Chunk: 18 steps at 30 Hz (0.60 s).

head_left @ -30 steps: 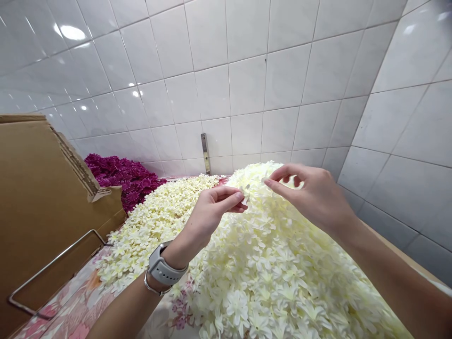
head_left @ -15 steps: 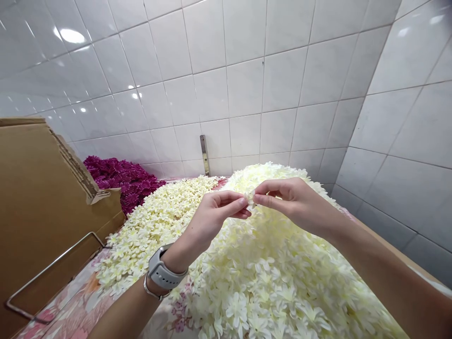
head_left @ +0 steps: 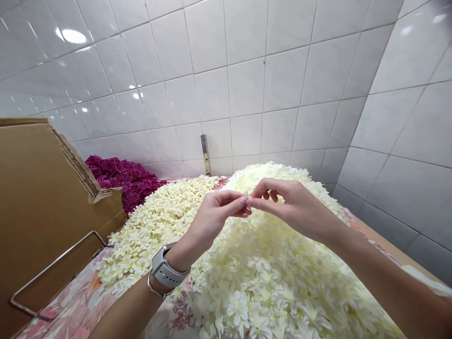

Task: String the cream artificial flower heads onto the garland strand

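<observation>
Between my fingertips is a small white flower (head_left: 247, 194), mostly covered by the fingers. My left hand (head_left: 221, 211), with a grey watch and a thin bracelet at the wrist, pinches it from the left. My right hand (head_left: 282, 200) meets it from the right, thumb and index finger closed at the flower. Both hands are held above a large heap of loose white flowers (head_left: 268, 278). A flatter spread of smaller cream flowers (head_left: 151, 226) lies to the left of that heap.
A pile of purple flowers (head_left: 123, 181) sits at the back left, beside a cardboard box (head_left: 45, 202). A bent metal wire frame (head_left: 52, 268) stands before the box. Under the flowers is a floral cloth (head_left: 95, 306). White tiled walls (head_left: 243, 89) rise behind and right, with a metal bracket (head_left: 205, 155).
My right hand has shifted slightly left, its thumb and fingers now closer to my left fingertips. The flower shows less between them. My left hand stays nearly in place.
</observation>
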### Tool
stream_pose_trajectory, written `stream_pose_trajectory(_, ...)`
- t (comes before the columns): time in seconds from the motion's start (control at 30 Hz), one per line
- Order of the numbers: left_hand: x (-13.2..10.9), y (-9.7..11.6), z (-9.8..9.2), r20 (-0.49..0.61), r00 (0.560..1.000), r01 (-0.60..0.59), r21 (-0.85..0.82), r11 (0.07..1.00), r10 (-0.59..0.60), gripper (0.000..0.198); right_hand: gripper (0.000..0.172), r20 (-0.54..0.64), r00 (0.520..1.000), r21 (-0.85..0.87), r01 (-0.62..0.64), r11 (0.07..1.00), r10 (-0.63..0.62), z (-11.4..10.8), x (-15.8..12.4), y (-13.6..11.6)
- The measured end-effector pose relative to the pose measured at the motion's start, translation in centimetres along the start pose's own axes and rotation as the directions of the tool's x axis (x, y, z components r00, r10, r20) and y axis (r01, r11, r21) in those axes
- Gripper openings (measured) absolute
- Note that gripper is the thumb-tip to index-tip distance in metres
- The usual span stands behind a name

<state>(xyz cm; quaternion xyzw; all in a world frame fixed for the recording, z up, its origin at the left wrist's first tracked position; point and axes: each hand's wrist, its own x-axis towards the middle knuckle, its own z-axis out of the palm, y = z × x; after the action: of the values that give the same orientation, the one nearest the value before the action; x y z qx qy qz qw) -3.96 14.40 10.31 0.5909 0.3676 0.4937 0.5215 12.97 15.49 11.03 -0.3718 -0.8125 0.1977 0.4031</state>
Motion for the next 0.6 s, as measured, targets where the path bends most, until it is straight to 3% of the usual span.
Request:
stream_pose_trajectory(0.2,-0.43,0.38,0.23,0.025,1.0,0.012,0.005,1.0,-0.012,0.012,0.028,0.135,0.989,0.209,-0.087,0.974,0.06,-0.54,0.38,0.39)
stream_pose_trajectory(0.43,-0.37,0.24,-0.06,0.019,1.0,0.014,-0.059,0.998,-0.013,0.012,0.034,0.161,0.981,0.276,-0.15,0.949,0.108,-0.75,0.18,0.27)
stream_pose_trajectory(0.5,-0.3,0.13,-0.22,0.001,1.0,0.018,-0.051,0.999,-0.018,0.013,0.034,0.114,0.986,0.261,-0.146,0.954,0.12,-0.75,0.22,0.33)
stream_pose_trajectory(0.6,-0.12,-0.06,-0.38,-0.042,0.999,0.017,-0.035,0.999,-0.019,0.014,0.026,-0.161,0.978,0.068,-0.124,0.99,0.133,-0.63,0.41,0.82)
